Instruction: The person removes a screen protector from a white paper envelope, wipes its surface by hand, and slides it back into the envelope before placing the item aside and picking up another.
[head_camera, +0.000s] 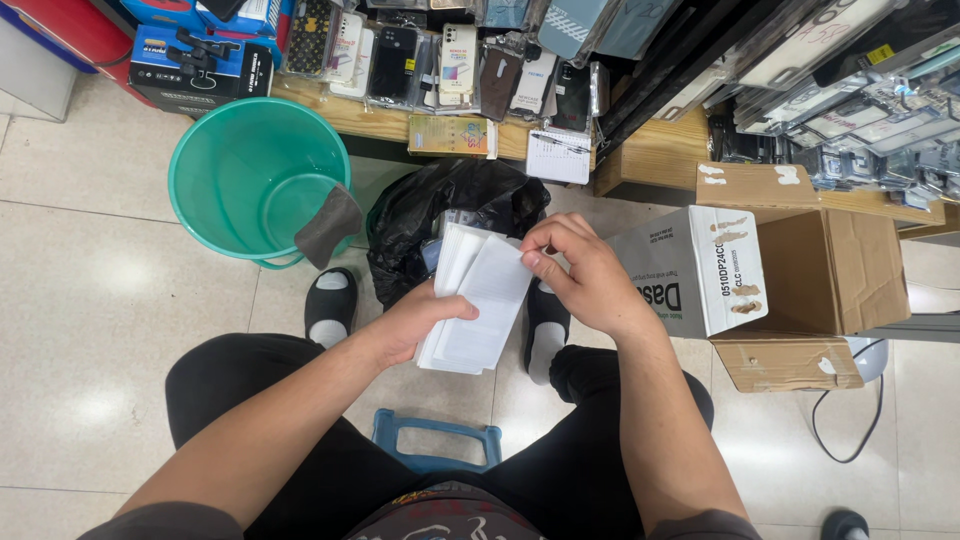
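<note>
1. Two hands work over one stack (478, 310) of thin white packets, held above the floor between the person's knees.
2. The left hand (418, 318) is clamped on the stack from below and from the side, thumb lying across the front packet.
3. The right hand (582, 272) has its fingers together, pinching the upper right edge of the top packet.
4. The packets in the stack are too many and too tightly fanned to count; at least four edges show at the top.
5. One black bag (440, 210) sits open on the floor just behind the stack, with more pale packets showing inside it.
6. One green bucket (245, 170) stands to the left of the bag, with one grey cloth (328, 224) draped over its rim.
7. One cardboard box (800, 265) lies on its side to the right, flaps open, its white end close to the right wrist.
8. Two feet in black slippers (332, 305) rest on the tiles, one on each side of the stack; the right one is partly hidden by the stack and hand.
9. One blue stool (436, 438) shows between the legs.
10. A wooden shelf (655, 150) runs along the top, hung with many phone cases (455, 62) in clear sleeves; one small notepad (558, 156) leans on its edge.
11. One black cable (850, 420) loops on the floor below the box.
</note>
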